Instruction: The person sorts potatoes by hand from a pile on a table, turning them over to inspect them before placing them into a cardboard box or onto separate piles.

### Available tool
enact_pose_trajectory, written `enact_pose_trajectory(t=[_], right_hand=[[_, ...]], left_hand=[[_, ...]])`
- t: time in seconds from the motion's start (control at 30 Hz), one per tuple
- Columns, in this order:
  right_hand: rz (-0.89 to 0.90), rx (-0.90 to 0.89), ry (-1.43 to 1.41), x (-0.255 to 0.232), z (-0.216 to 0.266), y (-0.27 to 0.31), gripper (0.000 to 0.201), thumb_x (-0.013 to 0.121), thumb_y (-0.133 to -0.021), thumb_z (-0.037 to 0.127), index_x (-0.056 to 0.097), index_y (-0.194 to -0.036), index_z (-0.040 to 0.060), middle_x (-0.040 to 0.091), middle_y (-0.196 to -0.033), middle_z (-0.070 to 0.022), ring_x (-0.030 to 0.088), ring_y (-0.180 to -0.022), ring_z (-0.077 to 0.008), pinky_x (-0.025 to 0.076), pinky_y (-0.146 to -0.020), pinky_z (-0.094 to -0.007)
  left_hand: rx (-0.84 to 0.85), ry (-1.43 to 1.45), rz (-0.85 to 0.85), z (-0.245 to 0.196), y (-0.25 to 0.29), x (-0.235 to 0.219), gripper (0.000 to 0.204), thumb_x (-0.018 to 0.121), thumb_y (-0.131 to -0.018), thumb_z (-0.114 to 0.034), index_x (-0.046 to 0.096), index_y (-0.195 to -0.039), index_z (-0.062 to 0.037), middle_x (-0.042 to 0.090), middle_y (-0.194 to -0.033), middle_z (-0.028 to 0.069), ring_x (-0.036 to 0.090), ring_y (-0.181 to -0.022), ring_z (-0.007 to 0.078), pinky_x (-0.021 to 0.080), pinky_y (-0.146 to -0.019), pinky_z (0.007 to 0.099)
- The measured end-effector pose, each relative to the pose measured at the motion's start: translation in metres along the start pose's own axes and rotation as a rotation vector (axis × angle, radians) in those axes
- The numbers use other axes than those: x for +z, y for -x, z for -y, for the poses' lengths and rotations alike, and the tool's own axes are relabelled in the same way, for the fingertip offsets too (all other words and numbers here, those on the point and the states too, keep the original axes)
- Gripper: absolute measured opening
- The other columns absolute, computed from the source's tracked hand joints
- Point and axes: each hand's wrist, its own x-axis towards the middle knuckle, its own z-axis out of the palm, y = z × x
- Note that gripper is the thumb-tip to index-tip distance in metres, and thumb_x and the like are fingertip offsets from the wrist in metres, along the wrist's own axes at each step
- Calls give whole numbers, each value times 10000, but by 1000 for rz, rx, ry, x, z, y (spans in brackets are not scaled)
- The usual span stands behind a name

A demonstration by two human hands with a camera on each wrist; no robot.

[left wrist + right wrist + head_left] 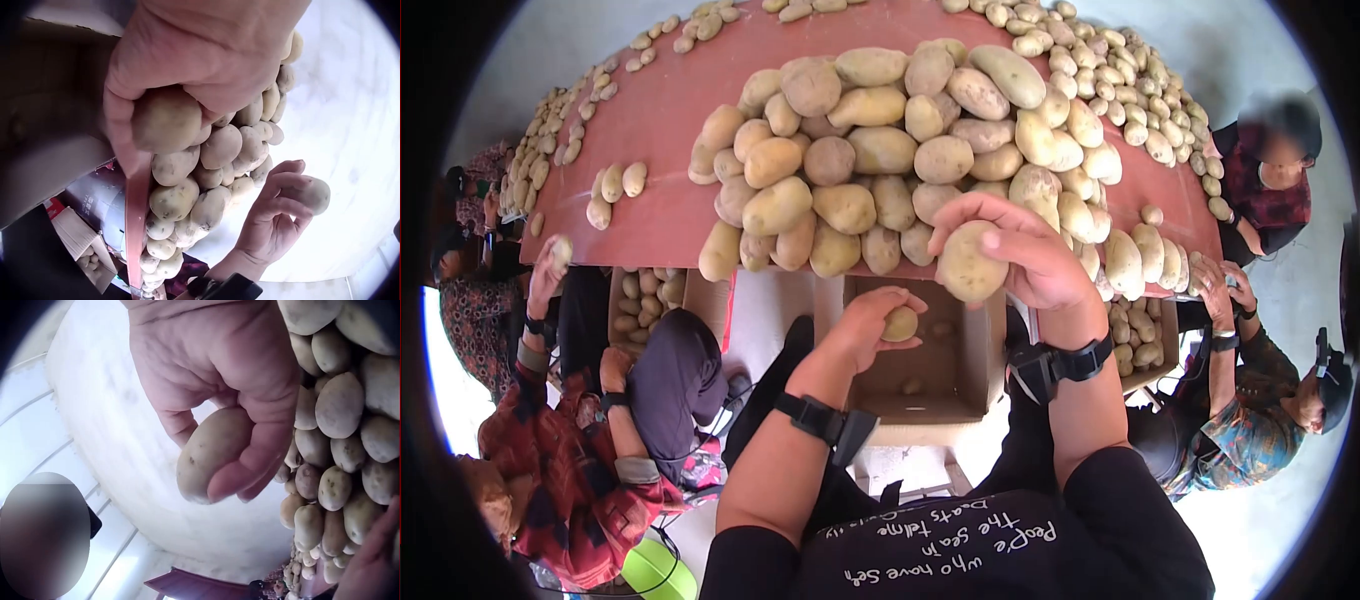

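Note:
My right hand (1040, 255) holds up a pale round potato (973, 262) in front of the heap, thumb across it. In the right wrist view the fingers curl round this potato (215, 453). Lower and to the left, my left hand (868, 325) grips a smaller potato (900, 323) above the open cardboard box (970, 400). The left wrist view shows that potato (167, 120) between thumb and fingers. Close beyond both hands, a large heap of potatoes (883, 152) is piled at the edge of the red table (670, 110).
A few potatoes lie inside the box below. Further boxes of potatoes (640, 305) stand left and right under the table edge. More potatoes (1135, 95) line the far side. People sit on both sides, one (590, 480) close on the left.

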Motion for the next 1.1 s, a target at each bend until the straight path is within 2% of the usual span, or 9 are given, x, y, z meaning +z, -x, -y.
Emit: enact_pose_trajectory(t=[0.1,0.3,0.43,0.57,0.67,0.8,0.9,1.0,1.1], right_hand=[[19,156,237,-1,4,10,364,653,-844,227,592,-1116,-6,627,-1087,-107,591,-1033,-179,442,-932,-311],[171,132,637,-15,1,19,303,614,-893,239,605,-1127,46,643,-1031,-50,594,-958,-141,471,-842,-287],[232,281,737,-19,0,19,313,614,-879,185,593,-1159,49,635,-1116,-63,592,-1020,-161,451,-906,-302],[145,162,799,-16,-7,24,297,602,-881,211,612,-1124,40,665,-899,-64,611,-727,-132,487,-675,-285],[134,149,707,-17,8,30,305,592,-888,212,598,-1137,35,653,-849,-66,604,-670,-124,486,-625,-287],[-409,-230,389,-10,42,41,173,554,-917,73,612,-1078,45,635,-861,-25,610,-762,-105,485,-743,-252],[-824,-681,364,-21,47,38,169,531,-921,10,613,-1063,48,627,-908,0,603,-807,-94,475,-775,-252],[-636,-432,742,-45,41,50,199,566,-906,40,595,-1102,47,609,-921,1,585,-854,-80,467,-752,-240],[-859,-201,1336,-33,33,42,306,683,-811,161,592,-1081,50,619,-951,-65,598,-914,-209,488,-767,-335]], left_hand=[[-9,-131,-16,11,-10,-7,326,464,-967,-314,656,-987,-52,633,-1014,47,571,-926,154,503,-767,319],[-143,-435,7,22,-19,0,341,463,-969,-322,659,-1008,-45,653,-953,74,607,-850,188,471,-807,298],[2,-316,85,14,-12,18,456,388,-1000,-395,596,-1167,-25,655,-1024,137,648,-948,249,518,-816,376],[-99,197,477,6,-8,26,671,293,-981,-577,441,-1329,-23,624,-1132,155,632,-1066,310,582,-740,406],[-38,314,602,16,-17,22,636,334,-974,-570,506,-1269,-33,630,-1112,146,636,-1054,302,589,-680,368],[-99,-130,328,15,-7,32,411,458,-973,-383,611,-1082,-17,638,-1027,122,661,-898,241,584,-683,353],[-183,-285,301,22,-10,31,344,520,-957,-342,621,-1066,-32,629,-1015,99,647,-931,218,582,-722,361],[-202,-461,287,36,-18,23,351,543,-945,-367,628,-1076,-53,630,-1025,78,633,-937,190,566,-755,346],[-215,-673,264,36,-19,23,362,545,-937,-390,653,-1036,-58,639,-1005,65,621,-904,172,548,-743,326]])
